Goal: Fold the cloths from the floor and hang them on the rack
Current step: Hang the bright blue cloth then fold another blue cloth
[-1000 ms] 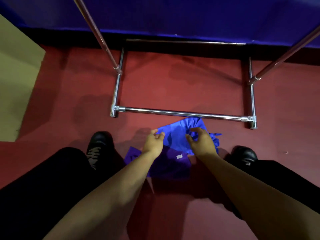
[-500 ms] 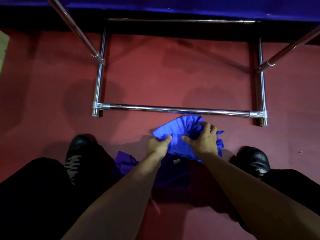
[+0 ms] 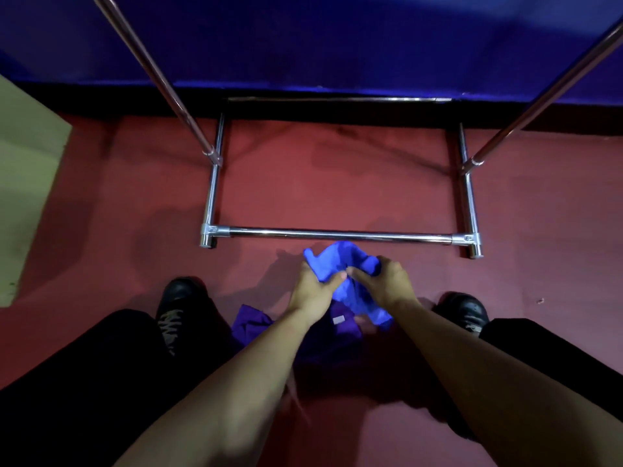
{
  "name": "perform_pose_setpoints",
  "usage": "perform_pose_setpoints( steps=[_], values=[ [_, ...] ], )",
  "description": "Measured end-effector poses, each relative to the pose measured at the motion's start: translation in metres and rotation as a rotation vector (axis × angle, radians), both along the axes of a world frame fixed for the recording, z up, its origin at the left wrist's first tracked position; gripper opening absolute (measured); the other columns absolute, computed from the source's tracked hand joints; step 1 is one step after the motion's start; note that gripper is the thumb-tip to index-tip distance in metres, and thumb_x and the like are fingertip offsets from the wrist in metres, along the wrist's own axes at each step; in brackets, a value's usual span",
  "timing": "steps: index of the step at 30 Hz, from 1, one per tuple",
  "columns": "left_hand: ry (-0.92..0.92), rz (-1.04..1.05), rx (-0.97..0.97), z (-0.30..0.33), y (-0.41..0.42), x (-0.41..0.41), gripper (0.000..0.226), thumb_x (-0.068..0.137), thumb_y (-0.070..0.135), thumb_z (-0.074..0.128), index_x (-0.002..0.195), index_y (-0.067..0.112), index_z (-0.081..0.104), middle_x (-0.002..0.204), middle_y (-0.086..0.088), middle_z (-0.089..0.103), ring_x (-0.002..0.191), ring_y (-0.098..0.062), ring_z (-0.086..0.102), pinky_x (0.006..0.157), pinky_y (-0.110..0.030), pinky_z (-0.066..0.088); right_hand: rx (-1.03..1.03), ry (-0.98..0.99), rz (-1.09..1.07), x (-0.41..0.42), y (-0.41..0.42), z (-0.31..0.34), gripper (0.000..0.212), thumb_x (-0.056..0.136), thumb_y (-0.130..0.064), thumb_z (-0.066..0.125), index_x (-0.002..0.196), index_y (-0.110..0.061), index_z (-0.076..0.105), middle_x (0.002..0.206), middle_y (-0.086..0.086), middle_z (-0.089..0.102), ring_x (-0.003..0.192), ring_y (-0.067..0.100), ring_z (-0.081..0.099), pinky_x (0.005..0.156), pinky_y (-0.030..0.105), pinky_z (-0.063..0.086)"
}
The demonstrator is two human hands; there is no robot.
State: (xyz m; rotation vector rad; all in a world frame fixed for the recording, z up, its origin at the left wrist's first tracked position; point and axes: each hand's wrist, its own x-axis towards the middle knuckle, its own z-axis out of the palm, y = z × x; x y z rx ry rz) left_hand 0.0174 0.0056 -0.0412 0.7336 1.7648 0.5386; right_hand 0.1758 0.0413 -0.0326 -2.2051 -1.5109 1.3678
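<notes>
While both hands' fingers (image 3: 342, 275) clutch blue cloth (image 3: 340, 261), purple cloth (image 3: 251, 323) half-hidden beneath forearms

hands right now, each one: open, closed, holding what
Left hand: closed, gripping the blue cloth.
Right hand: closed, gripping the same blue cloth.

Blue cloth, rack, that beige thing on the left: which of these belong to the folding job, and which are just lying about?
Part of the job:
- blue cloth, gripped by left hand and right hand
- purple cloth on the floor
- metal rack

Just there:
- beige panel
- black shoes
- blue wall
</notes>
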Motion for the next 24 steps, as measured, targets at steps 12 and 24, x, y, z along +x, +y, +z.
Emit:
perform_pose_setpoints(
  steps=[12, 24],
  values=[
    [-0.013, -0.027, 0.345, 0.186, -0.027, -0.057, 0.049, 0.080, 0.031, 0.082, 0.113, 0.027, 0.046, 0.098, -0.006, 0.072, 0.089, -0.021, 0.069, 0.087, -0.036, 0.056, 0.310, 0.274, 0.151, 0.008, -0.019, 0.190, 0.034, 0.083, -0.027, 0.078, 0.106, -0.009, 0.061, 0.100, 0.005, 0.071, 0.089, 0.019, 0.068, 0.080, 0.035, 0.055],
    [0.178, -0.049, 0.820, 0.308, -0.097, -0.089, 0.055, 0.086, 0.001, 0.070, 0.128, 0.021, 0.039, 0.121, 0.001, 0.053, 0.109, -0.008, 0.056, 0.104, -0.019, 0.038, 0.568, 0.389, 0.279, 0.016, -0.088, 0.308, 0.080, 0.081, -0.006, 0.080, 0.146, -0.019, 0.036, 0.134, -0.006, 0.051, 0.118, -0.011, 0.049, 0.092, -0.006, 0.027]
  ],
)
